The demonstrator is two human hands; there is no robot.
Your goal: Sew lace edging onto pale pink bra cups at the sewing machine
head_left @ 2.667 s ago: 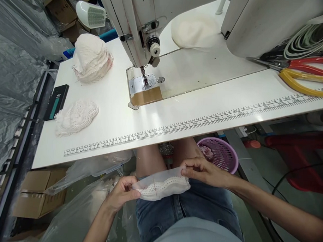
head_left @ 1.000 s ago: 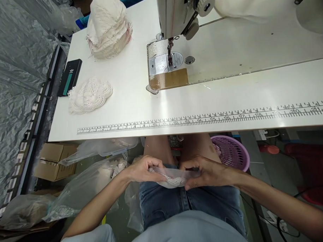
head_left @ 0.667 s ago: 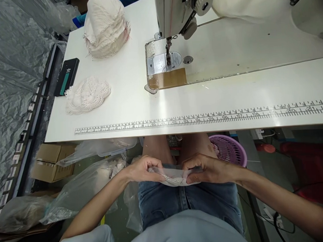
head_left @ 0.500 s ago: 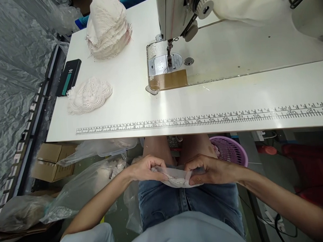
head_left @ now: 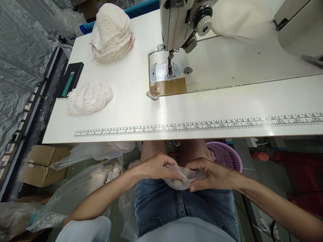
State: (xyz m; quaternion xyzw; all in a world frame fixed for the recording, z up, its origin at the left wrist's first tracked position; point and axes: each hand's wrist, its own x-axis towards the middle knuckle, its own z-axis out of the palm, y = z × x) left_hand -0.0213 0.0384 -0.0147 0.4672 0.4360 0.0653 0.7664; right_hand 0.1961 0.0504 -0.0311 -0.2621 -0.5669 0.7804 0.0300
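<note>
Over my lap, below the table's front edge, I hold a small piece of sheer white fabric (head_left: 181, 182) with a lacy, textured strip along it. My left hand (head_left: 163, 167) pinches its left end between thumb and fingers. At the right end my right hand (head_left: 209, 174) has its thumb below and its curled fingers above, with the fabric between them. On the table to the left lies a folded white lace piece (head_left: 90, 98). Behind it sits a stack of cream cloth (head_left: 112, 34) with frayed edges.
A sewing machine (head_left: 171, 29) stands on the white table, its needle over the metal plate. A printed ruler (head_left: 204, 127) runs along the front edge. A black case (head_left: 71, 79) lies far left. Below are a purple basket (head_left: 227, 155), a cardboard box (head_left: 43, 164) and plastic bags (head_left: 76, 191).
My left hand has moved right, closer to my right hand, and the fabric between them is more bunched. The camera view has shifted slightly.
</note>
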